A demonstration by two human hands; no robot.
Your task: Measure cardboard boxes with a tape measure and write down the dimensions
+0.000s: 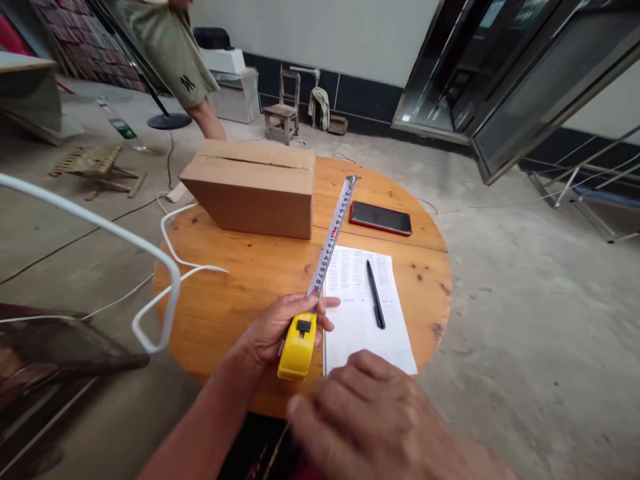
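A yellow tape measure (299, 348) rests in my left hand (267, 328), with the fingers wrapped under and around its case. Its metal blade (331, 241) is pulled out and runs away over the table, between a cardboard box and a phone. Close to the camera, my right hand (367, 417) hangs above the near table edge. It looks somewhat blurred, its fingers loosely bent and the thumb apart, and nothing shows in it. Under the right hand's far side lies a printed paper sheet (345, 333), with a black pen (375, 293) on it.
On the round wooden table (240, 267) stand a closed cardboard box (265, 207) and a red-cased phone (381, 218). A white bent tube (175, 287) reaches in from the left. Beyond are a person's leg (207, 119), a stool (90, 163) and a small chair (283, 110).
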